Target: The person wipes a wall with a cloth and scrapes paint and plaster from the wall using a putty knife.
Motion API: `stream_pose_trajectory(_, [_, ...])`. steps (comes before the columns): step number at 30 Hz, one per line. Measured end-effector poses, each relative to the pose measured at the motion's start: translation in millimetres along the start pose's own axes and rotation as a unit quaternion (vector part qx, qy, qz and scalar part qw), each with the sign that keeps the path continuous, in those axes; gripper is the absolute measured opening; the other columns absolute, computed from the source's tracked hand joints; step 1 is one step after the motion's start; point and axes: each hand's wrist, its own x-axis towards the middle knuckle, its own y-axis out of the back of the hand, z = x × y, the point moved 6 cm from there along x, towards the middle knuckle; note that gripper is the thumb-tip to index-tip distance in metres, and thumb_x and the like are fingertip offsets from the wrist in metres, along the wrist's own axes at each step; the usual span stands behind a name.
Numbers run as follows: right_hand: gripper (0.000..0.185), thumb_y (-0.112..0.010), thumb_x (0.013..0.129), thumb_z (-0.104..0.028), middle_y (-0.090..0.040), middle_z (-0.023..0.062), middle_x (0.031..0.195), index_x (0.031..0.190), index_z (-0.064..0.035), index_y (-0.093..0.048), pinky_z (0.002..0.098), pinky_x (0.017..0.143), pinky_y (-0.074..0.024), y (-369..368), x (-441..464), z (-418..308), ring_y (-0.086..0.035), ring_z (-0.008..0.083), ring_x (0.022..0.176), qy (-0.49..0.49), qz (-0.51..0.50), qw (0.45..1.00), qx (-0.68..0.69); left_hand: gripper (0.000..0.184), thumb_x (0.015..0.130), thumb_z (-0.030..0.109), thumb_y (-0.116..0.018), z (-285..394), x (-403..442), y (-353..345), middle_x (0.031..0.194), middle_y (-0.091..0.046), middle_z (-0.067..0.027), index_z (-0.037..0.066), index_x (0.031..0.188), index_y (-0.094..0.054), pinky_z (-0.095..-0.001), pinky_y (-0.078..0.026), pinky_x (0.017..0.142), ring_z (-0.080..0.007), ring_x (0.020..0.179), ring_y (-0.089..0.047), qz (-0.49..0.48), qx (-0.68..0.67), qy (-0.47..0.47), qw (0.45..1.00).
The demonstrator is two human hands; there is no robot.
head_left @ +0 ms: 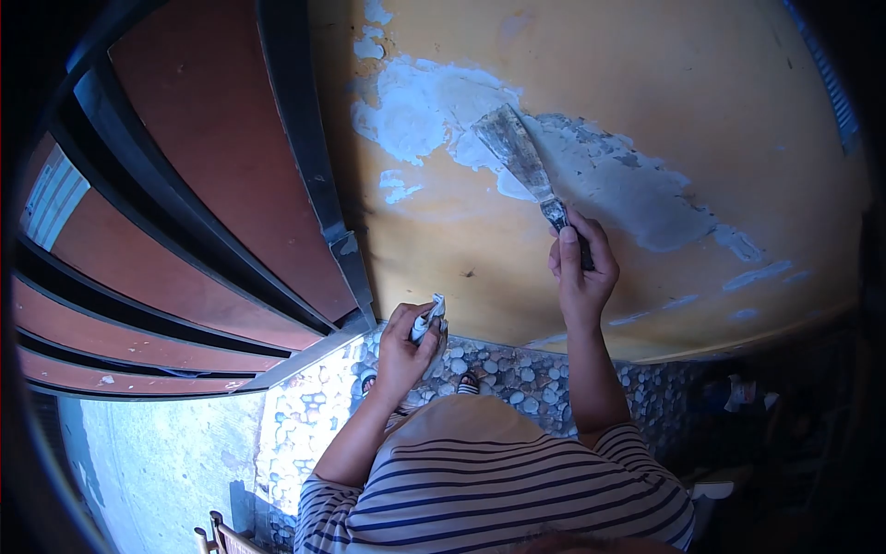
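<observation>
A broad yellow-orange painted wall [664,102] fills most of the view ahead of me, its lower edge curving in the wide lens. To the left stands a reddish-brown panelled gate [208,138] crossed by long, dark strips. Below the wall is a floor set with rounded grey and white pebbles [526,383]. Spread diagonally over the wall is a long, ragged whitish-grey patch [618,189], smooth in places and flaky along its edges. Under my view is my own pale shirt with dark blue stripes [517,475]. In front of the patch, left of its middle, is a flat scraper with a smeared grey metal blade and dark handle [531,175], the blade slanting up and to the left; whether its edge touches the wall I cannot tell. My right hand [586,263] is closed around the handle, thumb laid along it. My left hand [406,343], lower and near the gate's corner, has its fingers curled around a small, crumpled whitish object [437,307]; just what it is I cannot make out.
</observation>
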Motion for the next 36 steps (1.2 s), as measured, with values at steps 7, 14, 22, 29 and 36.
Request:
stream_pose_trajectory(7, [0.024,-0.060,0.098,-0.003,-0.060,0.0037,0.089,0.121,-0.0006,-0.065,0.0210,0.053,-0.0428,-13.7,9.8,-10.7,-0.052,0.0055,0.061,0.013,0.002,1.000,-0.027,0.027,0.085,0.005,-0.068,1.9,0.4,-3.8,0.092,-0.062,-0.0147,0.000,0.111,-0.066,-0.0331,-0.051,0.077,-0.0275,0.082,-0.064,-0.003,-0.001,-0.004,1.000])
stream_pose_trajectory(14, [0.024,-0.060,0.097,-0.003,-0.061,0.0040,0.090,0.121,-0.0008,-0.065,0.0216,0.051,-0.0425,-15.7,9.9,-7.8,-0.052,0.0053,0.060,0.008,0.013,1.000,-0.011,0.028,0.084,0.005,-0.069,-4.0,-1.0,0.6,0.091,-0.062,-0.0146,0.000,0.112,-0.066,-0.0322,-0.051,0.076,-0.0277,0.081,-0.064,0.004,-0.003,0.011,1.000])
stream_pose_trajectory(22, [0.025,-0.061,0.097,-0.004,-0.062,0.0042,0.093,0.121,-0.0010,-0.065,0.0210,0.053,-0.0435,-19.0,14.6,-5.3,-0.052,0.0049,0.061,0.008,-0.001,1.000,-0.018,0.027,0.085,0.005,-0.068,-2.4,-2.7,-3.7,0.091,-0.063,-0.0146,0.000,0.112,-0.067,-0.0328,-0.050,0.077,-0.0274,0.082,-0.064,0.005,-0.010,0.001,1.000])
stream_pose_trajectory(29, [0.023,-0.061,0.096,-0.002,-0.064,0.0063,0.088,0.119,-0.0001,-0.065,0.0205,0.053,-0.0445,-1.0,10.3,-20.5,-0.054,0.0048,0.060,0.002,-0.007,1.000,-0.013,0.027,0.085,0.005,-0.068,1.7,-3.4,-10.2,0.091,-0.063,-0.0147,0.000,0.112,-0.067,-0.0327,-0.050,0.077,-0.0270,0.083,-0.064,-0.009,-0.009,0.001,1.000])
stream_pose_trajectory(36, [0.022,-0.063,0.096,-0.004,-0.065,0.0054,0.087,0.117,-0.0002,-0.066,0.0195,0.051,-0.0415,59.0,6.0,-12.8,-0.051,0.0040,0.058,-0.008,0.032,0.998,-0.047,0.029,0.085,0.005,-0.067,-3.0,-5.4,-8.0,0.091,-0.063,-0.0146,0.000,0.113,-0.067,-0.0325,-0.050,0.077,-0.0268,0.082,-0.064,-0.006,0.005,0.015,1.000])
